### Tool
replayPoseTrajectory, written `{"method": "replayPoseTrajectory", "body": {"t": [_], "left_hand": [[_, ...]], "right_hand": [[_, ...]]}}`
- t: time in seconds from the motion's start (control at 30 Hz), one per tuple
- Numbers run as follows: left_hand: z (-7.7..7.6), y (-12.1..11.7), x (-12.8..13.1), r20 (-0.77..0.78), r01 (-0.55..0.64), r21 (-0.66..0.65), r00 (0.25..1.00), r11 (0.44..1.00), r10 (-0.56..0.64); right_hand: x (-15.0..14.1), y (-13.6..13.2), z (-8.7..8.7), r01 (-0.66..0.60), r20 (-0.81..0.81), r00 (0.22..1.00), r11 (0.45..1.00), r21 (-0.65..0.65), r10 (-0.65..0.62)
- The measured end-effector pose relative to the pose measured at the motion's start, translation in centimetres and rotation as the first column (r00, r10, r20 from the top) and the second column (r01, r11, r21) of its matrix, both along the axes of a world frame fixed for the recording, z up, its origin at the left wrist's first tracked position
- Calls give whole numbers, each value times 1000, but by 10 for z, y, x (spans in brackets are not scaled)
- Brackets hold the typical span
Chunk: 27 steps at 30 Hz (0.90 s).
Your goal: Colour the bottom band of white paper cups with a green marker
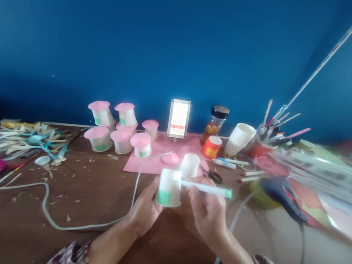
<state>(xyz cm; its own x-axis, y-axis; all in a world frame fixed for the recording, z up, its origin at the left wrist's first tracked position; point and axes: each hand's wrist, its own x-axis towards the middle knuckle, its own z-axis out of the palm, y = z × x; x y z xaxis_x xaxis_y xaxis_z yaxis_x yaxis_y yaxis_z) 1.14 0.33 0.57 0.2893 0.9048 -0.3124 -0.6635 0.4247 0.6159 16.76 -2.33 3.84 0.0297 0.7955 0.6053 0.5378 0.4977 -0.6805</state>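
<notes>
In the head view my left hand point(145, 210) is closed around an upside-down paper cup point(169, 181), white with a green patch near its rim. My right hand point(206, 210) grips a marker point(204, 188) with a pale barrel and green end. The marker's other end meets the cup's side, or lies just in front of it; motion blur hides which. Right behind the held cup is a plain white cup point(190, 164). A pink paper sheet point(135, 165) lies beneath that cup, with a pink paper disc point(170, 158) on it.
Several cups with pink tops point(97, 134) stand at the back left. A white cable point(84, 227) crosses the table. Scissors point(214, 177), a red cup point(211, 148), a black-lidded jar point(218, 120) and a glue gun point(287, 198) are to the right. Paper scraps lie left.
</notes>
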Motion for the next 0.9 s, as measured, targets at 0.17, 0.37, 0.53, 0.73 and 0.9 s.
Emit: {"method": "replayPoseTrajectory", "body": {"t": [0.17,0.37,0.53,0.73,0.9], "left_hand": [[4,0,1,14,8,-39,1000,999,-7],[9,0,3,19,15,-87,1000,996,-13],[9,0,3,22,-3,-106,1000,994,5],[12,0,3,17,-10,-113,1000,994,12],[11,0,4,20,-24,-116,999,993,26]], "right_hand": [[0,0,0,0,-8,1000,1000,7,0],[1,0,-1,-5,-24,1000,1000,-7,4],[1,1,-1,-4,-30,1000,1000,-8,4],[0,1,0,-5,-22,1000,1000,-9,5],[1,0,0,-5,-19,1000,1000,-11,5]]}}
